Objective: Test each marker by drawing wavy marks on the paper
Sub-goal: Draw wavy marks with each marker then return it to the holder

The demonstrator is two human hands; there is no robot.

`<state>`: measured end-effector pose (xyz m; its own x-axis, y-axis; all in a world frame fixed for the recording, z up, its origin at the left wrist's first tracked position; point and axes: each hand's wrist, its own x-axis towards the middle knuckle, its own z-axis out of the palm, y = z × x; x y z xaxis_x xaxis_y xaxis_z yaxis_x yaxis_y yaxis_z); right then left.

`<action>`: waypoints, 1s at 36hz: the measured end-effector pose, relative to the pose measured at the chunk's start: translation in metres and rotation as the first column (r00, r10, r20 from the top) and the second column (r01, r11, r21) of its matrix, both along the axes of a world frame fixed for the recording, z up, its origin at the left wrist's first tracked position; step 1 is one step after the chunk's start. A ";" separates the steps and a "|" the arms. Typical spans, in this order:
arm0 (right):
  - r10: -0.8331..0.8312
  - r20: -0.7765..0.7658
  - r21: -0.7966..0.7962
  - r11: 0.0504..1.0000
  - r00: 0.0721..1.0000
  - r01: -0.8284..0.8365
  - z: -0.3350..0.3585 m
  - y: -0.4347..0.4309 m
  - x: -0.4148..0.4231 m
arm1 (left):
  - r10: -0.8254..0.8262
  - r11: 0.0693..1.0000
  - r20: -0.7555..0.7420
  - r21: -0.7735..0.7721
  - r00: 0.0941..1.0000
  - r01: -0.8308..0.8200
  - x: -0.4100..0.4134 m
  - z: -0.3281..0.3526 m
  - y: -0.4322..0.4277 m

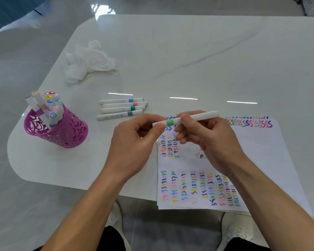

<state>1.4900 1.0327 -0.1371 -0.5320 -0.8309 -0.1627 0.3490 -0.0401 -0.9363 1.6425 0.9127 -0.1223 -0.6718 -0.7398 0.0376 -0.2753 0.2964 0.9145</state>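
Note:
A white marker with a light green band [198, 117] is held level above the paper [261, 160]. My right hand [203, 140] pinches its barrel just right of the band. My left hand [134, 140] grips the marker's left end between thumb and fingers; that end is hidden inside the grip. The paper lies at the table's near right and carries many rows of coloured wavy marks [198, 189]. Several white markers [121, 108] lie side by side on the table left of the paper.
A purple cut-out pen holder [62, 131] with several capped markers stands at the left. Crumpled white tissue [91, 60] and a thin wooden stick lie further back. The white marble table's [188, 51] near edge runs just under the paper's lower end.

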 end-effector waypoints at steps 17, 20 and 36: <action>-0.133 -0.342 0.194 0.959 0.930 0.208 -0.007 0.000 0.000 | 0.148 0.869 -0.191 -0.443 0.971 -0.219 0.025 0.031 -0.022; -0.146 -0.358 0.224 0.945 0.922 0.236 -0.009 -0.001 0.002 | 0.190 0.812 -0.213 -0.515 0.958 -0.275 0.037 0.036 -0.025; -0.193 -0.433 0.206 0.930 0.880 0.305 -0.006 -0.007 0.012 | 0.472 0.502 -0.450 -0.570 0.758 -0.650 0.094 0.039 -0.058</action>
